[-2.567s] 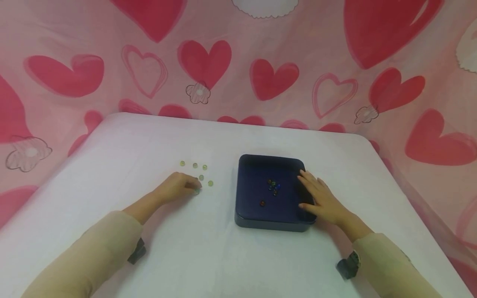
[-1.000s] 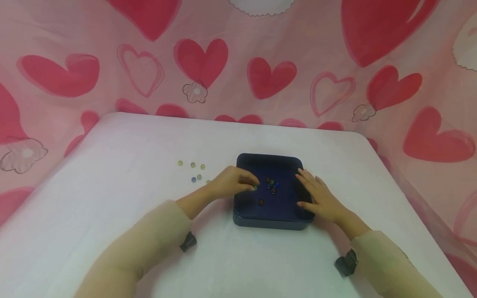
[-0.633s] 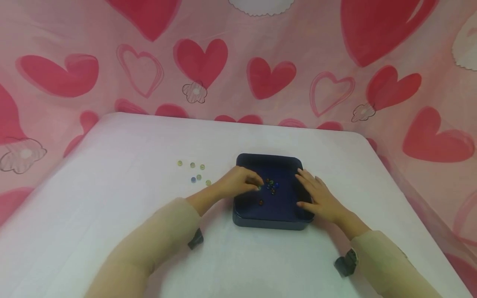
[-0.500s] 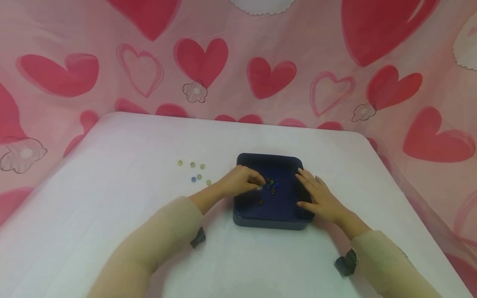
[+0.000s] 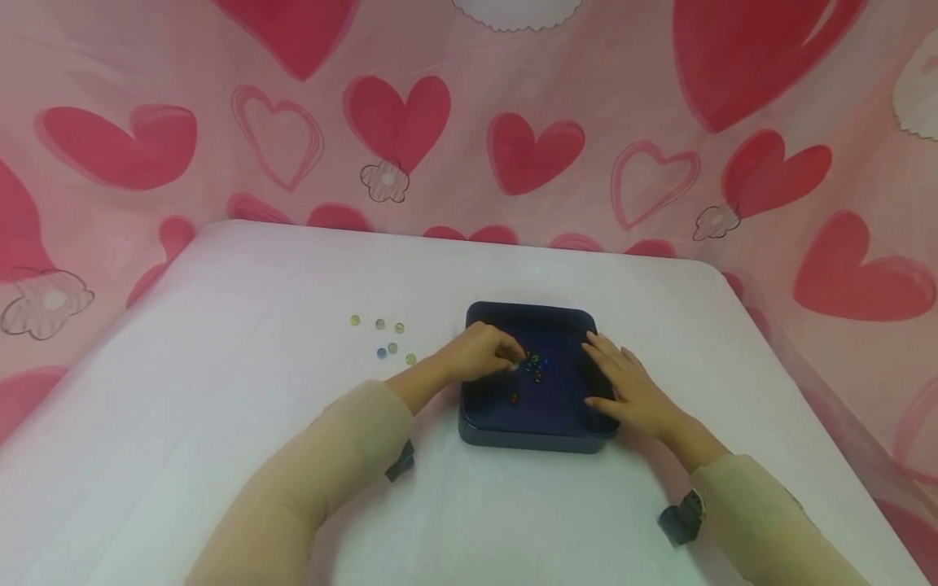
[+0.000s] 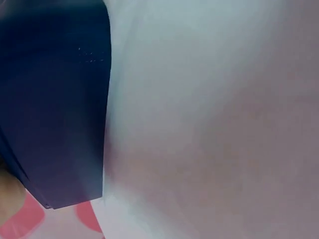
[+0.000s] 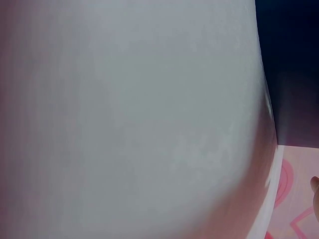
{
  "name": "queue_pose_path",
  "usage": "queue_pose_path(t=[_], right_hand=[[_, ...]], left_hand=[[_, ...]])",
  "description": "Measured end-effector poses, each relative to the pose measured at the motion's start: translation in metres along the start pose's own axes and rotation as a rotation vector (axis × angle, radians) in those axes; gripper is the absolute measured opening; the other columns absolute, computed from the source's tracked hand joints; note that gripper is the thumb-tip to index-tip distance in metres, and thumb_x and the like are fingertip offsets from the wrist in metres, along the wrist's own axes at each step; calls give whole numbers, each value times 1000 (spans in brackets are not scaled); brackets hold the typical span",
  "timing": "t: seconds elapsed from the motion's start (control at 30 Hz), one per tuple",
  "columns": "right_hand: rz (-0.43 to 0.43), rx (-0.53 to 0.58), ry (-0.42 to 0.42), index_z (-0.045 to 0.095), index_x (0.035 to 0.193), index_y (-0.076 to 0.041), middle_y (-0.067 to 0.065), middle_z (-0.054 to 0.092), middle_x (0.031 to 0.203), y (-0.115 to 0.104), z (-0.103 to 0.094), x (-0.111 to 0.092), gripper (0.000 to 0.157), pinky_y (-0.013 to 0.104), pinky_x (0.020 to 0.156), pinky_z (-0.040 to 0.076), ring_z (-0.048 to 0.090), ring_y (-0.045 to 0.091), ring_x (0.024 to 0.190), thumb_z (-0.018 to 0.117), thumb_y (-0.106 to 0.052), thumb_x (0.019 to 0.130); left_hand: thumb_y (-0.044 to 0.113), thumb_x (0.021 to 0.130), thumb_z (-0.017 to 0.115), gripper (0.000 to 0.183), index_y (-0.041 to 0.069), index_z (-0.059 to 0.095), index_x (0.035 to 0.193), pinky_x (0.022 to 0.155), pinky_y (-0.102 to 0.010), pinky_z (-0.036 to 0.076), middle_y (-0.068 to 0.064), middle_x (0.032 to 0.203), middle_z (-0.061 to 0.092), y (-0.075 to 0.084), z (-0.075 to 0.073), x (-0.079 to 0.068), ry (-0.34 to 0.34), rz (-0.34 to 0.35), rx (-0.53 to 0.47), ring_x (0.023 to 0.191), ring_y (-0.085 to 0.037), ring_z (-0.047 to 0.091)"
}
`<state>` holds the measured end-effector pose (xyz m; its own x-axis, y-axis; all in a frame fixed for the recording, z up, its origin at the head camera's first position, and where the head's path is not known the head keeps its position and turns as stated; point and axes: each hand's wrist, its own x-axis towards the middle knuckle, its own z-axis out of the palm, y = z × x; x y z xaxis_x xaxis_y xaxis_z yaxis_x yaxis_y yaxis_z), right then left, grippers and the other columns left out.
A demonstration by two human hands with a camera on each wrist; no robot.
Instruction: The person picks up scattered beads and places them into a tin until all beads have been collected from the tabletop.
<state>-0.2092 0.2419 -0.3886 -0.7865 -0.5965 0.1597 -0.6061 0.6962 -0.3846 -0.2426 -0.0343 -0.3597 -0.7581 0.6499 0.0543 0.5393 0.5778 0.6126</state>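
Note:
A dark blue square tin (image 5: 538,439) stands on the white table, with several coloured glass marbles (image 5: 538,377) clustered on its floor. One brown marble (image 5: 514,398) lies apart from them, nearer the tin's front. My left hand (image 5: 479,352) reaches in over the tin's left rim and pinches a pale greenish marble (image 5: 515,366) between thumb and fingers, right beside the cluster. On the tin's right rim rests my right hand (image 5: 633,395), its fingers spread and extended. The wrist views show mainly the tin's side (image 6: 55,109) and white cloth.
Left of the tin, several pale yellow-green marbles (image 5: 379,324) and a bluish marble (image 5: 381,353) lie on the tabletop (image 5: 293,285). A pink curtain (image 5: 469,203) printed with hearts hangs behind the table.
My left hand went from the loose marbles on the table into the tin, carrying a marble, and has edged right toward the cluster. My right hand stays at the rim.

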Motion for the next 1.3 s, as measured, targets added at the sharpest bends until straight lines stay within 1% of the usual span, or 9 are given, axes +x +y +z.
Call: queue_pose_path(t=[0.17,0.27,0.43,0.57,0.77,1.0,1.1,1.3], right_hand=[[10,7,-5,26,140,3,20,18,149,0,0,0,72,60,107,8,10,32,139,60,-26,83],[13,7,-5,26,140,3,20,18,149,0,0,-1,72,60,107,7,10,33,139,60,-27,83],[14,-6,-3,26,140,4,21,18,149,0,1,-1,73,61,106,8,10,33,139,60,-27,83],[15,-9,3,26,140,4,21,18,149,0,0,-2,74,60,107,8,10,33,139,61,-27,82],[4,-6,7,26,139,4,21,18,149,0,1,-2,73,61,106,9,10,33,139,61,-26,82],[-2,0,12,27,139,4,21,18,149,-1,2,-1,73,62,105,9,10,34,139,61,-26,82],[-5,6,13,27,139,4,21,18,149,-1,2,-1,73,62,105,9,10,33,139,61,-26,82],[-5,9,10,27,139,5,22,18,148,-1,2,-1,72,62,105,9,10,33,139,61,-25,82]], left_hand=[[9,85,63,22,8,68,106,83,-22,50,-3,106,68,0,4,0,-57,3,121,97,-12,64],[10,84,64,23,9,67,107,87,-24,48,-1,106,68,1,6,0,-100,20,210,99,-12,63],[10,83,65,23,12,68,105,87,-24,48,0,104,68,3,8,1,-163,46,311,97,-13,63],[9,81,66,22,12,68,103,86,-24,49,0,102,69,4,9,2,-178,58,337,95,-13,63],[11,81,67,21,14,69,102,85,-24,49,1,102,69,4,10,1,-174,43,360,95,-13,63],[12,82,66,20,14,69,102,85,-24,49,1,101,69,3,11,1,-160,52,378,94,-13,64],[13,82,66,20,14,69,102,86,-25,49,2,101,69,3,11,1,-156,42,388,95,-13,63],[12,82,66,22,15,69,103,86,-26,49,1,102,69,4,10,1,-180,29,425,96,-15,63]])
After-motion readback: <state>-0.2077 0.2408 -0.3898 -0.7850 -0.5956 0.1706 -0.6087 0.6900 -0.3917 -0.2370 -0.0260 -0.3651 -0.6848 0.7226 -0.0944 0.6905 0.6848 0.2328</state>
